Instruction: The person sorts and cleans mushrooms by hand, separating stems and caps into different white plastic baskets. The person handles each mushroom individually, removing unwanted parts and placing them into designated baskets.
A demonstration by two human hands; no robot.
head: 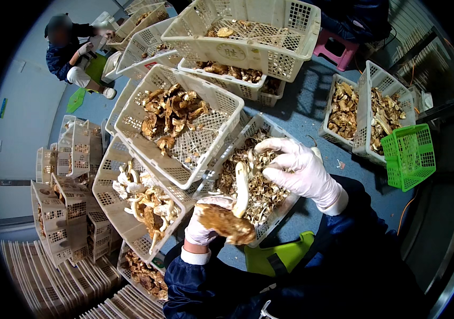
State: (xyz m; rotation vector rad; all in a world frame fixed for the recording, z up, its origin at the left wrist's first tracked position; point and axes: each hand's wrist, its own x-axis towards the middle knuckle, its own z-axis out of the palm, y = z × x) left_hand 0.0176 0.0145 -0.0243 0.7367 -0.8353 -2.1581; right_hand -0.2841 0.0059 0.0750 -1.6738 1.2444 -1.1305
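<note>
My left hand [203,223], in a pale glove, grips a large mushroom [227,223] by its brown cap, with the pale stem pointing up. To its right, my gloved right hand [297,171] hovers over a plastic crate of mushroom trimmings [267,235]; its fingers are bent and apart, and whether a small scrap lies between them I cannot tell. Beyond my left hand stands a crate [231,103] holding brown mushrooms [171,111]. Left of my hands, another crate [107,191] contains mushrooms with long pale stems [147,195].
Stacked crates [251,48] rise at the top, and more stand at the left [67,215]. A green basket [408,157] leans by two filled crates [364,115] at the right. A seated person [61,52] works at the upper left. Near me is a green plastic object [287,255].
</note>
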